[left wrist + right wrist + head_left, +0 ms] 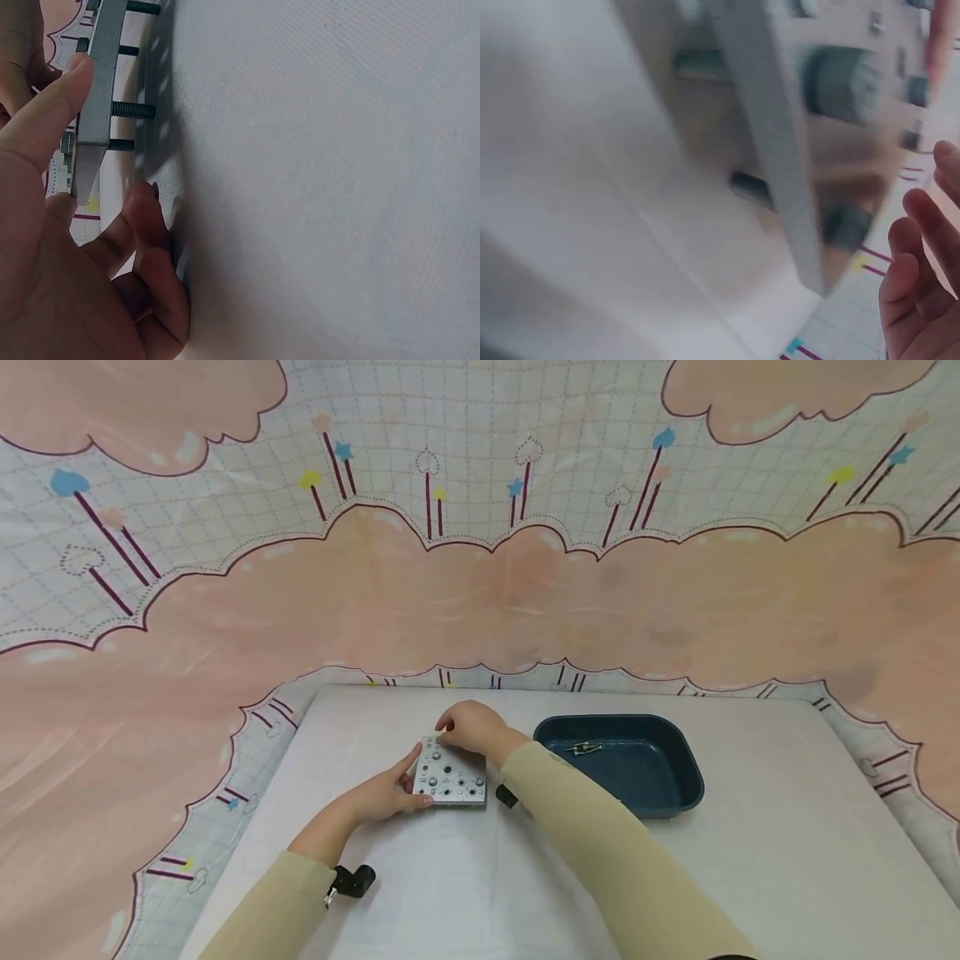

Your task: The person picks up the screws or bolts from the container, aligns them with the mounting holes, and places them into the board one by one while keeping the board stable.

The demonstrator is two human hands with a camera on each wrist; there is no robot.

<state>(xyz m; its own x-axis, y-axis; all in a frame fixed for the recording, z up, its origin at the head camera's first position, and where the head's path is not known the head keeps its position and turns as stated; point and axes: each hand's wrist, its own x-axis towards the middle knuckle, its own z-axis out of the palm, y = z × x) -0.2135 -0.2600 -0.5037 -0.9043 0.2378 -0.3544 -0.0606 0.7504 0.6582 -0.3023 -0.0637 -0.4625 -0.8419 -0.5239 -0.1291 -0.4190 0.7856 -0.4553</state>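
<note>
A grey metal plate (461, 768) with several holes and bolts is held raised above the white table. My left hand (382, 795) grips its left side, the thumb along the near corner. From beneath the plate, threaded bolt shanks (133, 110) stick out, shown in the left wrist view. Over the plate's far edge is my right hand (474, 727), its fingers bent downward; what the fingertips touch is hidden. The right wrist view shows several curled right fingers (919, 247) beside the bolt heads (844, 82), with that view partly blurred.
A dark blue tray (678, 777) stands right of the plate, partly behind the right sleeve (592, 818). Several small bolts (583, 748) lie in it. Patterned cloth (480, 602) hangs behind the white table (787, 827). A black wrist device (356, 881) sits at the left cuff.
</note>
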